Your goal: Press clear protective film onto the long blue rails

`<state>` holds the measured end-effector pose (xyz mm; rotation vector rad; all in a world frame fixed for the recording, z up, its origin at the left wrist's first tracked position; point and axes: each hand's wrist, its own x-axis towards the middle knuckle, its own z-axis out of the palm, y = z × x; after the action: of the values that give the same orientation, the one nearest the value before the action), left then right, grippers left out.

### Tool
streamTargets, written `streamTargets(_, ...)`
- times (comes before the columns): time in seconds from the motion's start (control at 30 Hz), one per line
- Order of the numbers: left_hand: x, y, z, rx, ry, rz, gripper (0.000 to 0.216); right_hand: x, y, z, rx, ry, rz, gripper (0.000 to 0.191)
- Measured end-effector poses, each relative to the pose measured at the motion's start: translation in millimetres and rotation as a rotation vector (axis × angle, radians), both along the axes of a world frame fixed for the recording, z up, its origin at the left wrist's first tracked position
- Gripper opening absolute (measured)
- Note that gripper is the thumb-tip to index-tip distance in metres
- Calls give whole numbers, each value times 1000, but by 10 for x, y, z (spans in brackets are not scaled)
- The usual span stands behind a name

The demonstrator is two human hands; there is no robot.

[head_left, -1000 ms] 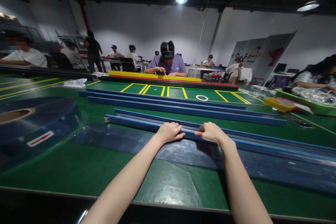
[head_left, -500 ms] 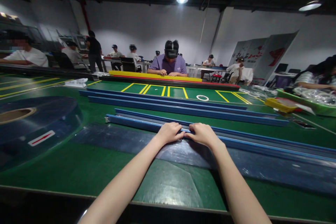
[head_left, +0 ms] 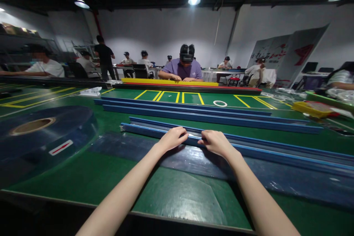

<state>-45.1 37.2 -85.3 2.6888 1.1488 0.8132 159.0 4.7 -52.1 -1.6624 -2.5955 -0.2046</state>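
My left hand [head_left: 173,137] and my right hand [head_left: 216,141] both rest on a long blue bar [head_left: 143,129] that lies across the green table [head_left: 83,177], with their fingers curled over its near edge. A strip of blue transparent film [head_left: 124,147] lies flat on the table just in front of the bar and runs under both hands. The two hands are a short gap apart. A second blue bar [head_left: 276,146] lies right behind the one I hold.
A big roll of blue film [head_left: 41,132] sits at the left. More long blue bars [head_left: 193,116] lie further back, then yellow and red bars [head_left: 166,82] in front of a seated person in purple [head_left: 184,68]. A white tape ring [head_left: 220,103] and a yellow tray [head_left: 312,108] are at the right.
My right hand slid left along the bar toward my left hand, then the two drew slightly apart. The view has shifted a little to the left.
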Motion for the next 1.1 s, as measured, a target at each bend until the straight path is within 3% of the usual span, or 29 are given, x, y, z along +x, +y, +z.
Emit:
streamTargets(0.33,-244,-18,15,93,263,121,32,303,-28,105,-106,-44,-172,25)
streamTargets(0.57,-334,-83,18,149,365,249,37,338,-23,101,-94,-58,-173,31)
streamTargets(0.73,-310,-105,24,133,393,293,38,184,-21,20,-57,-22,-99,44)
streamTargets(0.9,-308,-96,-17,170,383,292,39,-49,-11,-121,18,39,84,29)
streamTargets(1.1,-314,-69,-64,189,367,287,40,-134,-27,-172,51,42,129,22)
